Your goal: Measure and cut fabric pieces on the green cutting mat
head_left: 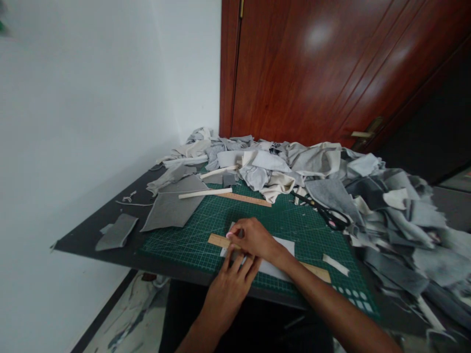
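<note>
A wooden ruler (220, 240) lies slantwise across a pale piece of fabric (274, 268) on the green cutting mat (172, 252). My left hand (231, 279) rests flat on the ruler and fabric, its fingers spread. Just beyond it, my right hand (253, 238) is closed in a pinch on a small pale pink piece of chalk (230, 235) at the ruler's far edge. My right forearm crosses over the fabric and hides part of the ruler, whose other end shows further right.
Grey and cream fabric scraps (316, 159) are heaped along the back and right. Black-handled scissors (327, 213) lie on the mat's right. A second ruler (246, 198), a cream strip (204, 193) and grey cloth (172, 211) lie behind. A folded grey piece (119, 233) sits left.
</note>
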Demonstrator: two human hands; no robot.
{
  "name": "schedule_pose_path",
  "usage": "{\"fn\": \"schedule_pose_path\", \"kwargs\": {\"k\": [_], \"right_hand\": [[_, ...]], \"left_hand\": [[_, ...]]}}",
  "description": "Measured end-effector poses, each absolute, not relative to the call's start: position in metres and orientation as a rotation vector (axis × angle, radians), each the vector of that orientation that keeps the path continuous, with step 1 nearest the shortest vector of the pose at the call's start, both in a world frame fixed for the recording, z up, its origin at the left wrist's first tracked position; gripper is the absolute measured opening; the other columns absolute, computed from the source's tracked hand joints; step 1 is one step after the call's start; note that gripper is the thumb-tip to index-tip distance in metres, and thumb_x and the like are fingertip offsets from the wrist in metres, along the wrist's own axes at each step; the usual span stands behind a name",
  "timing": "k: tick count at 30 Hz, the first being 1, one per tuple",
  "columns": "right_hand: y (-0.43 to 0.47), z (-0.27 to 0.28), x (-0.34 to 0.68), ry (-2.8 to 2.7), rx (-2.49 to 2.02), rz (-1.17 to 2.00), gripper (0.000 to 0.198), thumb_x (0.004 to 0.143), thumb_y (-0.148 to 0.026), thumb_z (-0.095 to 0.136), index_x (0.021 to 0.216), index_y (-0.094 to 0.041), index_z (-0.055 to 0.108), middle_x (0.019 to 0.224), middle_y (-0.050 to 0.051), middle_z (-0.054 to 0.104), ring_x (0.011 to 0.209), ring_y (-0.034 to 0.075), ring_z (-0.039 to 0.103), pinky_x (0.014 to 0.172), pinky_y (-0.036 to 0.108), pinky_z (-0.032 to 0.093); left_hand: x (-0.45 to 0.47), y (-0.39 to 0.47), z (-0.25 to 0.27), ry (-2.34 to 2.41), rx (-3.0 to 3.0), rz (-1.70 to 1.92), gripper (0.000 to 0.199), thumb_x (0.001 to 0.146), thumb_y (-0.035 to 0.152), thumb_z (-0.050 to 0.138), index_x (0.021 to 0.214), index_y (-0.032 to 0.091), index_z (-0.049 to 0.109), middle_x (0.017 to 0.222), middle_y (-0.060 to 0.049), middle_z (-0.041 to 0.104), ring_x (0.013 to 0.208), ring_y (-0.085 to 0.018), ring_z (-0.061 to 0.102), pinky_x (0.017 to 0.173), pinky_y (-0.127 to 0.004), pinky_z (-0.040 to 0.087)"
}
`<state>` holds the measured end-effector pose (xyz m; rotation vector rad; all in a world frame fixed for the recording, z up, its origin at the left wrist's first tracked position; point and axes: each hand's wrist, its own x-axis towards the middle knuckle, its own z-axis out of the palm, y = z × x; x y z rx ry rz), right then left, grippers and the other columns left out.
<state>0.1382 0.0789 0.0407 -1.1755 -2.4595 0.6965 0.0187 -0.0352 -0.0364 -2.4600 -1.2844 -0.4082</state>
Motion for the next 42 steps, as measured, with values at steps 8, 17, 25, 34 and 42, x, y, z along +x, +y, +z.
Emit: {"fn": "schedule_pose_path", "kwargs": {"k": [8,17,25,34,42], "right_hand": [[0.076,0.053,0.132,-2.569,-1.351,0.617,0.019,0.095,-0.031,0.065,0.096,-0.022,0.082,0.096,0.004,0.081,0.088,0.017,0.074,0.077,0.024,0.048],[0.074,0.060,0.125,-2.666,-1.370,0.466,0.022,0.096,-0.030,0.060,0.095,-0.020,0.081,0.094,0.007,0.079,0.089,0.020,0.073,0.077,0.027,0.048],[0.075,0.067,0.136,-2.730,-1.372,0.478,0.022,0.095,-0.029,0.062,0.096,-0.019,0.082,0.094,0.009,0.079,0.089,0.021,0.073,0.074,0.027,0.047],[0.077,0.074,0.155,-2.745,-1.406,0.561,0.015,0.089,-0.024,0.069,0.090,-0.017,0.082,0.090,0.009,0.079,0.083,0.020,0.072,0.069,0.025,0.045],[0.077,0.075,0.173,-2.763,-1.434,0.531,0.009,0.086,-0.022,0.074,0.087,-0.016,0.082,0.086,0.009,0.078,0.081,0.020,0.070,0.068,0.025,0.043]], "left_hand": [[0.016,-0.036,-0.030,-1.309,-2.605,-0.323,0.053,0.103,0.032,0.051,0.155,0.027,0.045,0.146,-0.004,0.060,0.136,-0.027,0.051,0.119,-0.053,0.040],[0.016,-0.035,-0.026,-1.352,-2.640,-0.287,0.063,0.097,0.031,0.062,0.157,0.030,0.042,0.142,-0.005,0.061,0.136,-0.028,0.049,0.120,-0.053,0.039],[0.016,-0.035,-0.025,-1.357,-2.611,-0.312,0.069,0.093,0.027,0.066,0.157,0.028,0.041,0.140,-0.004,0.062,0.134,-0.028,0.051,0.120,-0.053,0.039],[0.018,-0.034,-0.021,-1.367,-2.611,-0.279,0.075,0.089,0.026,0.071,0.157,0.027,0.041,0.145,-0.005,0.060,0.136,-0.029,0.052,0.121,-0.054,0.038],[0.017,-0.034,-0.020,-1.380,-2.642,-0.273,0.086,0.082,0.022,0.076,0.159,0.028,0.039,0.152,-0.005,0.056,0.139,-0.030,0.050,0.124,-0.055,0.035]]}}
